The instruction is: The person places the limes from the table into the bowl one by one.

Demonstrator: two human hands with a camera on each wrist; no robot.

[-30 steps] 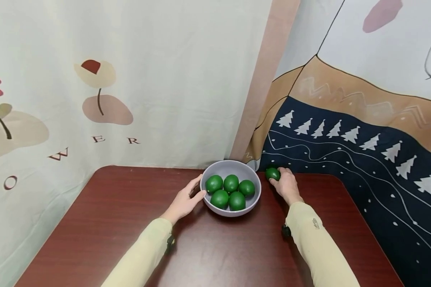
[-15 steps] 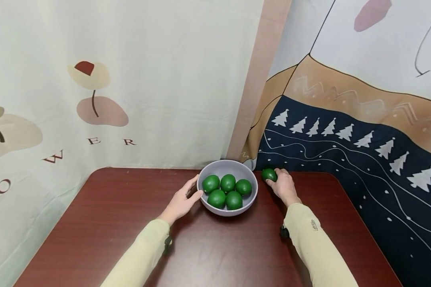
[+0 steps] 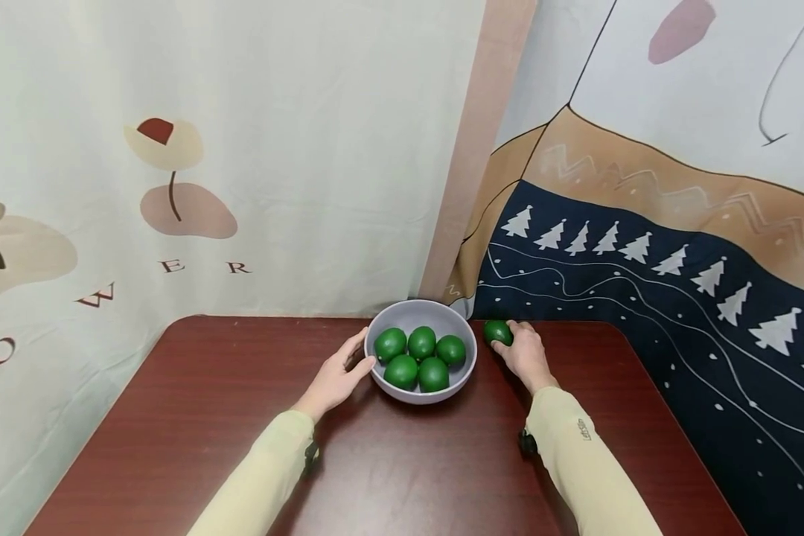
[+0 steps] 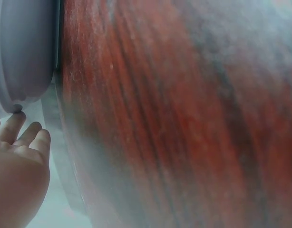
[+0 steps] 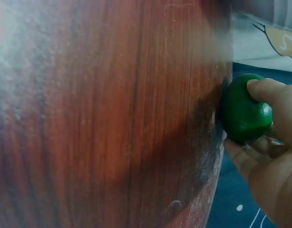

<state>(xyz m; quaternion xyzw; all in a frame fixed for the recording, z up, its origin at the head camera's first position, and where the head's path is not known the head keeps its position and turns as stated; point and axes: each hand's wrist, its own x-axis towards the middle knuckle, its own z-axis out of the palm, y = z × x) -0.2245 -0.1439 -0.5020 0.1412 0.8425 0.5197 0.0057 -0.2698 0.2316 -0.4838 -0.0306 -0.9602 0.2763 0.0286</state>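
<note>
A grey-lilac bowl [image 3: 420, 397] stands near the table's far edge with several green limes [image 3: 432, 374] inside. My left hand [image 3: 331, 383] is at the bowl's left side, thumb and fingers spread, thumb tip at the rim. In the left wrist view, fingertips [image 4: 17, 118] touch the bowl's outer wall [image 4: 27, 52]. Right of the bowl, my right hand [image 3: 525, 357] holds another lime [image 3: 496, 332] at the far edge of the table. The right wrist view shows thumb and fingers pinching this lime [image 5: 243, 111], with its lower side close to the tabletop.
The dark red wooden table [image 3: 415, 461] ends just behind the bowl and the held lime. A pale printed curtain [image 3: 308, 186] hangs behind it, and a navy cloth with white trees [image 3: 643, 298] hangs at the back right. Both forearms wear pale yellow sleeves [image 3: 261, 469].
The head view has shifted slightly, so the scene sits a little further left. Both hands keep their places at the bowl and on the lime.
</note>
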